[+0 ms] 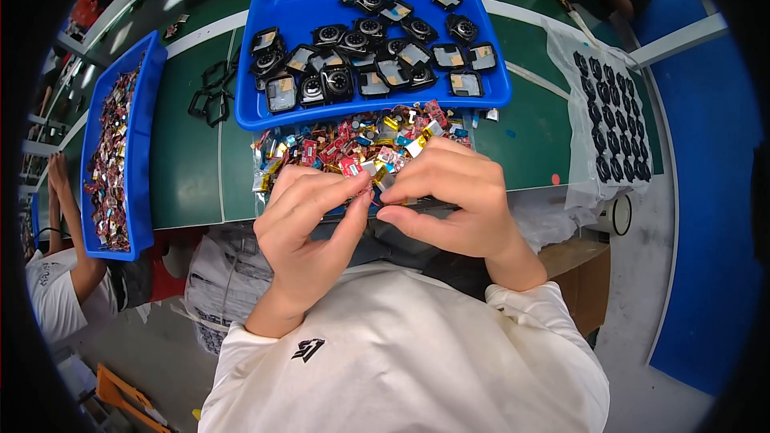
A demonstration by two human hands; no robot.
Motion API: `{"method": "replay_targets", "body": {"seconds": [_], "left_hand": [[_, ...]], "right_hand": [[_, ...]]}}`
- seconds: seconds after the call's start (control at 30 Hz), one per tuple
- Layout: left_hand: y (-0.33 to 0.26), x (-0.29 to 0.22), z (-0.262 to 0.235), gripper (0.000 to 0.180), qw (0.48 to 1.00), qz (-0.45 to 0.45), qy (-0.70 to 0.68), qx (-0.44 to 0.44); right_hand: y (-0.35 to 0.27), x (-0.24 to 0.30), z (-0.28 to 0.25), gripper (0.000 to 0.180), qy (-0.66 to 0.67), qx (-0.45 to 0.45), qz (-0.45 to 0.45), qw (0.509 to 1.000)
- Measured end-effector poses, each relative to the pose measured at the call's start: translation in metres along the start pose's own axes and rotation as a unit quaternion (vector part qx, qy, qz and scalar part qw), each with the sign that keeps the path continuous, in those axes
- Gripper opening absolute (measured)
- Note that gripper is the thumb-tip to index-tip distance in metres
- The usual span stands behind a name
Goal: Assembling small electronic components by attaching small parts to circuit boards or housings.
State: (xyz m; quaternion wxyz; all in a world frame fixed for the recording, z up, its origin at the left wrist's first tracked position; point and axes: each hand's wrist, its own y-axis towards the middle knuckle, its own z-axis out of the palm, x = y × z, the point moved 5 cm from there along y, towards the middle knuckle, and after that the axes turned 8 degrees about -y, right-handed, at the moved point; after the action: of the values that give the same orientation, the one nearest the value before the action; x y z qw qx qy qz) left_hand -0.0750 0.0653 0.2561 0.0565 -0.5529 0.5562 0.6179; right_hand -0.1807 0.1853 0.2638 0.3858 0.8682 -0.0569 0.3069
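Observation:
My left hand (309, 228) is closed in a pinch, with a small red circuit board (367, 186) between thumb and fingertips. Close beside it, my right hand (453, 196) has its thumb and index finger curled toward each other; whatever lies at their tips is too small to name. Both hands are at the near edge of a heap of small electronic parts (325, 144), with red boards, yellow-taped pieces and silver bits. Behind the heap stands a blue tray (373, 116) holding several black watch cases (337, 80), some showing round sensor backs, others pale square insides.
A long blue bin (144, 152) full of red boards stands at left. Black frames (212, 92) lie on the green table (188, 184). On the right, rows of black parts (613, 120) rest on white sheeting. Other people sit around; a co-worker's hands (60, 172) show far left.

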Motion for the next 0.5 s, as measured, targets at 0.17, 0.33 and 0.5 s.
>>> {"method": "replay_targets", "body": {"seconds": [0.17, 0.33, 0.5], "left_hand": [[-0.002, -0.001, -0.001, 0.028, 0.997, 0.042, 0.067, -0.018], [0.005, -0.006, -0.004, 0.020, 0.996, 0.000, 0.075, 0.040], [-0.011, 0.018, 0.002, 0.011, 0.947, -0.247, -0.188, 0.087]], "right_hand": [[0.000, -0.001, 0.004, 0.016, -0.012, 0.029, 0.019, 0.999], [-0.004, -0.009, -0.001, 0.011, 0.078, 0.038, 0.175, 0.981], [-0.006, -0.014, 0.001, 0.011, 0.108, 0.043, 0.144, 0.983]]}}
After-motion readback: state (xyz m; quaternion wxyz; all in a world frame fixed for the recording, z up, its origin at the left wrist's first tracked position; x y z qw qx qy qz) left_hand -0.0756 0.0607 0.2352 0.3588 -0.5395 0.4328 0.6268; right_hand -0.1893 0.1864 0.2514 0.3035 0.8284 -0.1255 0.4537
